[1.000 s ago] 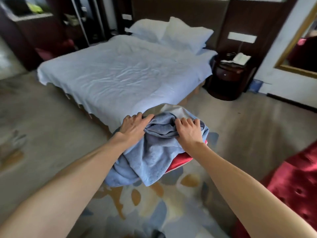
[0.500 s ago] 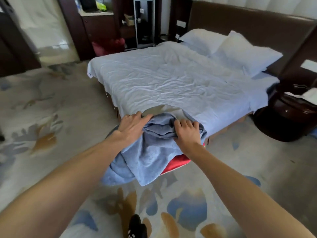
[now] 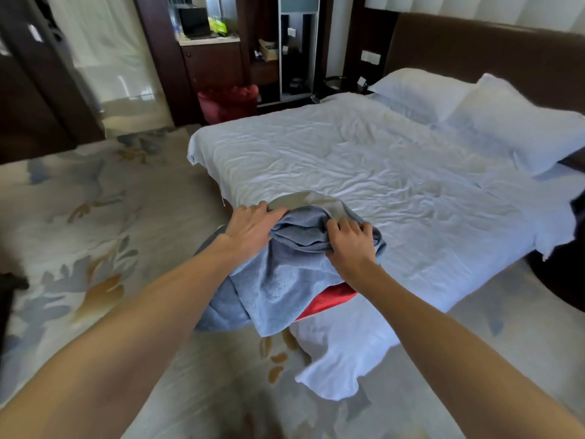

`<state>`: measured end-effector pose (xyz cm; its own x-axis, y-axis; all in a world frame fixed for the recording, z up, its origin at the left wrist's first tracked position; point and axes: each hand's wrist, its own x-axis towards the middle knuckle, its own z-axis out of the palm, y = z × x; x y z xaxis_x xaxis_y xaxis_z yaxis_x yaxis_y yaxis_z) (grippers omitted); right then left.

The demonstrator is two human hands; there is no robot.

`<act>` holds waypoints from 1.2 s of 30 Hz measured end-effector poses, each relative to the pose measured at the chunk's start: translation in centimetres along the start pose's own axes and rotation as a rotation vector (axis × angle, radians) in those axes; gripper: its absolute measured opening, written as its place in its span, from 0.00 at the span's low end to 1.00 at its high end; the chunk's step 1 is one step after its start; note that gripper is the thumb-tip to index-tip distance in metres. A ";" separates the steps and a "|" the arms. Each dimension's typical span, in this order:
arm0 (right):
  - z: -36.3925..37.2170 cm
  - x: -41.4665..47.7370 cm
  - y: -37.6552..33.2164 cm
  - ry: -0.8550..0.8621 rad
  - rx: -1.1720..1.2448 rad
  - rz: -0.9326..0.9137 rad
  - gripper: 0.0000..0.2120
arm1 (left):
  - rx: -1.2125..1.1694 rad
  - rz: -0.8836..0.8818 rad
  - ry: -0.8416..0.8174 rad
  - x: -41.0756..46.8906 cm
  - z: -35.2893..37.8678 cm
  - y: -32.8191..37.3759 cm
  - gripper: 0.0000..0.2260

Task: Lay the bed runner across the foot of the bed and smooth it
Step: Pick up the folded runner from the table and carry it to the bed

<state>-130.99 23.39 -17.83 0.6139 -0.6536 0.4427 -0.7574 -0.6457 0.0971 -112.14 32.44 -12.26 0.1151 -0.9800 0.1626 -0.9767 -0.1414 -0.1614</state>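
A bunched grey-blue bed runner [image 3: 285, 283] with a beige lining on top and a red part showing underneath hangs in front of me, over the near corner of the bed [image 3: 364, 160]. My left hand [image 3: 253, 228] grips its left fold and my right hand [image 3: 351, 247] grips its right fold, both from above. The bed has a wrinkled white sheet, and two white pillows [image 3: 493, 118] lie at the brown headboard on the right. The sheet's corner hangs down to the carpet below my right arm.
A patterned carpet [image 3: 79, 223] covers the floor to the left and in front. A red bin [image 3: 229, 101] and dark wooden cabinets [image 3: 209, 64] stand beyond the bed. A dark nightstand edge [image 3: 560, 274] shows at the right.
I have moved closer to the bed. The runner, held in both hands as before, now hangs over the bed's near corner. The view has swung left.
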 end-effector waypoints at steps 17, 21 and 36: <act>14.7 26.7 -4.0 -0.016 0.058 -0.029 0.22 | 0.033 -0.020 -0.011 21.9 8.2 -18.7 0.21; 17.6 32.7 -6.3 -0.048 0.064 -0.029 0.21 | 0.033 -0.016 -0.012 26.6 10.2 -24.2 0.22; 27.1 50.5 -11.7 -0.096 -0.031 0.251 0.19 | -0.055 0.279 0.036 46.2 16.4 -40.2 0.21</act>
<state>-85.11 -12.77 -20.72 0.4233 -0.8272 0.3696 -0.8941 -0.4472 0.0230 -64.57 -9.48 -14.23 -0.1648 -0.9742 0.1543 -0.9783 0.1415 -0.1514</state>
